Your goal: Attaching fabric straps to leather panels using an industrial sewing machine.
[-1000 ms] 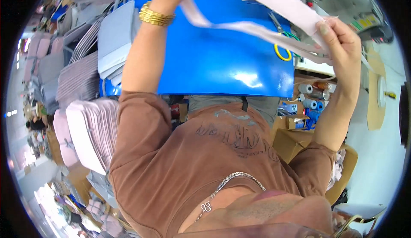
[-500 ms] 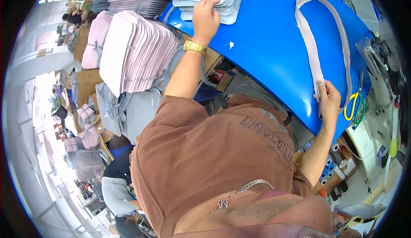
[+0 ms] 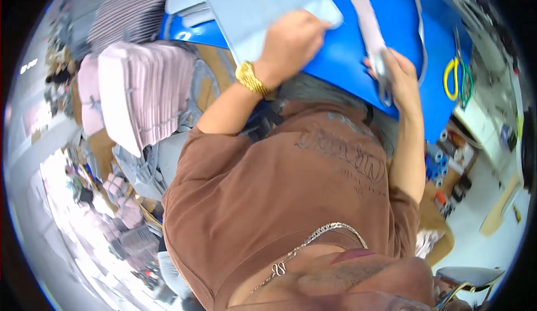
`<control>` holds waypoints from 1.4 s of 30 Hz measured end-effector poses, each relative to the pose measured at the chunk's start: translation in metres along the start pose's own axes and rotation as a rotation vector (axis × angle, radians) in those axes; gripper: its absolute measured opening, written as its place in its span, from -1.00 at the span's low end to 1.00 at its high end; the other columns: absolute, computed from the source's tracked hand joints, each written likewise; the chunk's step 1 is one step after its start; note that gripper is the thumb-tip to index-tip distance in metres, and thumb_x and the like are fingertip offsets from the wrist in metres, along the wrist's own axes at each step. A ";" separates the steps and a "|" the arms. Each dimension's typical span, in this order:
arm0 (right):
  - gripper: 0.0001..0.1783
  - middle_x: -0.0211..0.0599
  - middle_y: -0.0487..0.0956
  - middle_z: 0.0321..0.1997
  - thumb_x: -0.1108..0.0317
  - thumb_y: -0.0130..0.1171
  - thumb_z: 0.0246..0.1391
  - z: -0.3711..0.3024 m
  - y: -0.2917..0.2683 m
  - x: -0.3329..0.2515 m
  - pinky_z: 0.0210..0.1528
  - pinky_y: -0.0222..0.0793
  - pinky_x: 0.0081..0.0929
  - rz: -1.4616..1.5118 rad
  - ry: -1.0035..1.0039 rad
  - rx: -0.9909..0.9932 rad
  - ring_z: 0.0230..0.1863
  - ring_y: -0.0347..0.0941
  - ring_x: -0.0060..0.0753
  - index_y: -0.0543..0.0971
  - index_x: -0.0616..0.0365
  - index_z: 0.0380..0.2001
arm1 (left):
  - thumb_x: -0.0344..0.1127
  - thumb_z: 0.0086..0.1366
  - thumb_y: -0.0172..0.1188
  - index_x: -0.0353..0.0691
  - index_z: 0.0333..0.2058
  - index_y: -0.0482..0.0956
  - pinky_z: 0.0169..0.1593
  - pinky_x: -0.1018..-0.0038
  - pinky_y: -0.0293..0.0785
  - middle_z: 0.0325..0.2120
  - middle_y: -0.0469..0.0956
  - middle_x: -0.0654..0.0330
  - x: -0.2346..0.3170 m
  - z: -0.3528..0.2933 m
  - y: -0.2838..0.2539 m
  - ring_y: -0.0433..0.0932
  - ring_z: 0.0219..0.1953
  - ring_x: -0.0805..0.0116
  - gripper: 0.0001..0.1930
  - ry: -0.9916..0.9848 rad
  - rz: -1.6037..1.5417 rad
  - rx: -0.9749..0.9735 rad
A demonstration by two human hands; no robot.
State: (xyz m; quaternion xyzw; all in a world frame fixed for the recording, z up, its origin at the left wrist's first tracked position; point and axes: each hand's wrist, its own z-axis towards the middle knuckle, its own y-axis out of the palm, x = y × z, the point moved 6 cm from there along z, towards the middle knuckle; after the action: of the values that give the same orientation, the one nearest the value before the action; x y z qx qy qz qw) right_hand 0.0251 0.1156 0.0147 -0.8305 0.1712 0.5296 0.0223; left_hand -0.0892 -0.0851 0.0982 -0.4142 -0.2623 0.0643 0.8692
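My left hand (image 3: 293, 45), a gold watch on its wrist, is closed on a light grey-blue padded panel (image 3: 263, 3) with rounded corners. The panel lies tilted over the blue tabletop and its far end runs out of view. More such panels (image 3: 193, 9) are stacked to its left. Near the front edge of the table, my right hand (image 3: 401, 81) is closed on the end of a long pale pink fabric strap (image 3: 363, 12). A greyish, shiny piece shows at those fingers, too blurred to name. From there the strap loops away over the table.
Yellow-and-green-handled scissors (image 3: 457, 79) lie at the right side of the blue table (image 3: 341, 70). Left of me are a tied stack of pink panels (image 3: 148, 90) and a grey ribbed stack (image 3: 131, 14). Thread spools (image 3: 439, 160) stand below the table on the right.
My left hand has drawn one grey-blue panel off the stack, rightward and toward me. My right hand, still on the strap end, has moved left in view. The view itself has shifted.
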 end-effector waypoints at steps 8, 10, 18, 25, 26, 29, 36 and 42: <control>-0.71 -0.50 0.54 -0.46 0.24 0.17 0.24 -0.021 0.020 0.001 -0.43 0.30 -0.64 -0.354 -0.207 0.011 -0.48 0.36 -0.71 0.61 0.27 -0.17 | -0.17 0.15 0.33 -0.18 -0.10 0.63 -0.10 0.28 0.51 -0.24 0.60 0.09 0.031 0.010 0.052 0.59 -0.19 0.08 -0.64 -0.036 -0.172 -0.427; -0.73 -0.49 0.53 -0.48 0.24 0.18 0.23 -0.033 0.020 0.000 -0.44 0.31 -0.62 -0.350 -0.235 0.048 -0.47 0.36 -0.71 0.62 0.23 -0.17 | -0.21 0.18 0.28 -0.21 -0.20 0.63 -0.12 0.24 0.49 -0.28 0.60 0.06 0.018 0.036 0.060 0.57 -0.19 0.06 -0.74 0.129 -0.156 -0.542; -0.69 -0.35 0.55 -0.46 0.21 0.18 0.23 -0.057 0.024 -0.004 -0.38 0.32 -0.46 -0.448 -0.355 0.098 -0.46 0.41 -0.53 0.58 0.21 -0.10 | -0.28 0.24 0.15 -0.29 -0.35 0.60 -0.17 0.17 0.43 -0.40 0.55 -0.02 0.033 0.068 0.059 0.51 -0.25 -0.03 -0.81 0.334 -0.273 -0.794; -0.67 -0.15 0.53 -0.46 0.13 0.12 0.26 -0.061 0.033 -0.021 -0.35 0.30 -0.35 -0.507 -0.413 0.084 -0.47 0.41 -0.25 0.58 0.20 -0.15 | -0.29 0.24 0.19 -0.20 -0.30 0.61 -0.25 0.29 0.47 -0.39 0.56 0.11 0.048 0.058 0.029 0.55 -0.32 0.09 -0.86 0.389 -0.213 -0.570; -0.67 -0.13 0.51 -0.48 0.13 0.11 0.26 -0.061 0.034 -0.022 -0.36 0.28 -0.33 -0.518 -0.414 0.077 -0.47 0.40 -0.22 0.58 0.21 -0.17 | -0.24 0.25 0.22 -0.12 -0.29 0.65 -0.33 0.38 0.50 -0.40 0.62 0.22 0.046 0.056 0.025 0.60 -0.39 0.22 -0.87 0.402 -0.190 -0.489; -0.66 -0.12 0.50 -0.49 0.12 0.11 0.26 -0.060 0.036 -0.023 -0.37 0.27 -0.31 -0.515 -0.410 0.070 -0.48 0.39 -0.20 0.58 0.22 -0.18 | -0.25 0.26 0.20 -0.12 -0.30 0.64 -0.33 0.38 0.50 -0.41 0.62 0.24 0.044 0.055 0.023 0.60 -0.39 0.23 -0.87 0.444 -0.226 -0.428; -0.67 -0.13 0.48 -0.55 0.13 0.10 0.27 -0.061 0.039 -0.018 -0.40 0.26 -0.29 -0.480 -0.397 0.088 -0.52 0.38 -0.21 0.59 0.22 -0.22 | -0.26 0.23 0.24 -0.09 -0.22 0.65 -0.25 0.38 0.51 -0.28 0.63 0.24 0.042 0.055 0.025 0.60 -0.30 0.22 -0.84 0.387 -0.185 -0.550; -0.70 -0.12 0.48 -0.56 0.17 0.07 0.29 -0.063 0.044 -0.030 -0.41 0.27 -0.29 -0.599 -0.448 0.078 -0.52 0.42 -0.20 0.57 0.21 -0.29 | -0.29 0.26 0.17 -0.27 -0.25 0.60 -0.16 0.21 0.46 -0.19 0.57 0.01 0.057 0.090 0.021 0.54 -0.20 0.00 -0.82 0.370 -0.398 -0.606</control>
State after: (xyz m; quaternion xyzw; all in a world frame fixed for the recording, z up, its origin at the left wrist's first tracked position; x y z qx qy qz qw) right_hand 0.0555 0.0678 0.0750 -0.7057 -0.0683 0.6614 0.2447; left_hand -0.0840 0.0090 0.1515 -0.5974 -0.1837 -0.2612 0.7356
